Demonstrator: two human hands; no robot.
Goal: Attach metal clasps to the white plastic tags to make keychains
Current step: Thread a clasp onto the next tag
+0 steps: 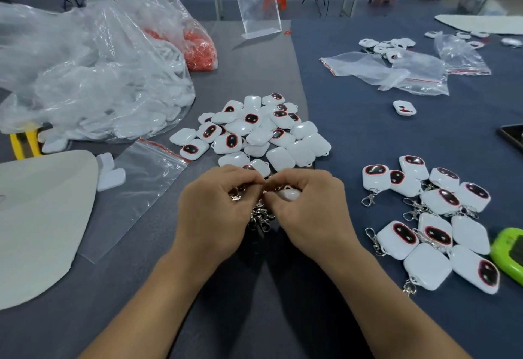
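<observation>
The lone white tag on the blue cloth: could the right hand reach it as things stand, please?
Probably, but not freely: bare blue cloth lies between the right hand and the lone tag, yet that hand holds another tag.

No lettering, label, brand or number can be read on the tags (pixel 252 132), bags (pixel 85 70) or table (pixel 353 132).

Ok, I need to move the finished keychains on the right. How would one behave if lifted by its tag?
Probably light: the white tag is small plastic. Its glossy, rounded shell may be slippery. The metal clasp sits on a loose link, so it would likely dangle and could snag other clasps.
</observation>
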